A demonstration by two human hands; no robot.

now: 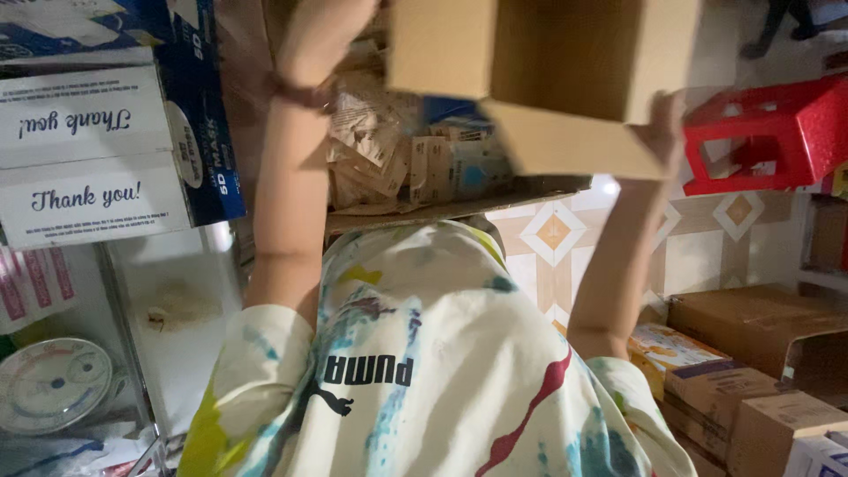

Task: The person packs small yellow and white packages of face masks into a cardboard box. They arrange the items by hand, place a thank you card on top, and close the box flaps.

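Head view: both my hands hold up open brown cardboard box, left hand on one side, right hand gripping flap. White-and-blue cartons beside left arm, red plastic stool just past right hand.

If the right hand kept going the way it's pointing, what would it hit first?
The cardboard box: the right hand already lies against its side, so nothing comes between. The red stool sits off to one side, probably out of that line.
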